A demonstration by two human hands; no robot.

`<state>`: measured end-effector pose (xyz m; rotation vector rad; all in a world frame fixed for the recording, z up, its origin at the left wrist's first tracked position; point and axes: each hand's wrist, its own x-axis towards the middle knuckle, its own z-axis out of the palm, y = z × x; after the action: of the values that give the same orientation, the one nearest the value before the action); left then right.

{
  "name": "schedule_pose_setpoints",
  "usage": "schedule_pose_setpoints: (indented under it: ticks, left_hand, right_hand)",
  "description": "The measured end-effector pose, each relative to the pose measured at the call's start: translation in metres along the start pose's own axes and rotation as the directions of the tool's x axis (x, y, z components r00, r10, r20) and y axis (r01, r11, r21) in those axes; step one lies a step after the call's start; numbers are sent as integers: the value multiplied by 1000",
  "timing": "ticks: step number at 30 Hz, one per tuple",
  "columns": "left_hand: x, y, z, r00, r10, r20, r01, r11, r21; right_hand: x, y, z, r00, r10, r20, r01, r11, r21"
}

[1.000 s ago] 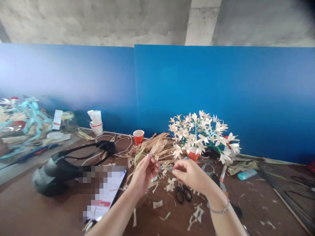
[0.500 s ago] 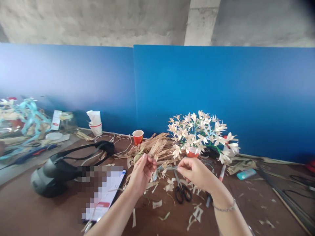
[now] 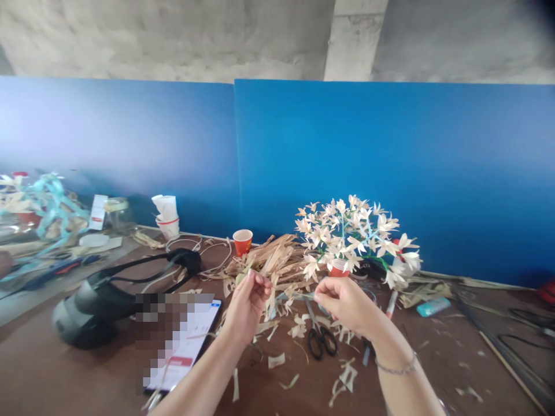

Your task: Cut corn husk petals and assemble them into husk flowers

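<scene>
My left hand (image 3: pixel 248 305) is held over the table with its thumb and fingers curled together in a pinch. Whatever sits between its fingertips is too small to make out. Opposite it, my right hand (image 3: pixel 344 301) is also closed, fingertips together and pointing left. A thin pale blue strip (image 3: pixel 299 296) runs up to the right fingertips; I cannot tell whether it is gripped or lies behind them. Black-handled scissors (image 3: pixel 321 341) rest below, between the hands. A bunch of cream artificial flowers (image 3: pixel 351 231) rises from a red paper cup (image 3: pixel 339 268) behind my right hand.
Dried husks (image 3: pixel 277 260) are heaped behind my left hand, near another red cup (image 3: pixel 243 242). A phone (image 3: pixel 191 341) and a black strapped headset (image 3: pixel 89 315) lie to the left. Husk scraps (image 3: pixel 276 360) litter the table. A turquoise packet (image 3: pixel 433 307) sits right, before a blue partition (image 3: pixel 368 138).
My left hand has shifted slightly left, its fingers drawn a little closer together. The right hand has barely moved. The flowers and scissors stay in place.
</scene>
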<state>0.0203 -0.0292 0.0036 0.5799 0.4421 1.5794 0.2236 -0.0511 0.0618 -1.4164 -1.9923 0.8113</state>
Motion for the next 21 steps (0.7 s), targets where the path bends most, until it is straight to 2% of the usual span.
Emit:
schedule_pose_setpoints:
  ticks: [5,8,11,14,19,21]
  left_hand:
    - [1,-2,2,997,-63,-46,60,997,-47]
    - [-5,-6,5,985,-173,21,172,983,69]
    - [-11,-12,6,969,-233,87,213,958,190]
    - [-12,-16,4,972,-214,95,186,953,239]
    - [-7,-16,-1,986,-154,59,134,957,256]
    - [-6,-15,-2,986,-158,48,132,931,340]
  right_hand:
    - [0,-8,4,998,-15,-59,13,999,-31]
    - [2,-9,11,995,-38,-87,35,999,-36]
    - [5,-6,19,993,-59,-99,56,998,-30]
    - [6,-5,23,992,-74,-107,68,996,-58]
    - [3,-8,21,992,-116,-56,106,981,-162]
    - [0,-12,18,985,-143,-95,119,968,-223]
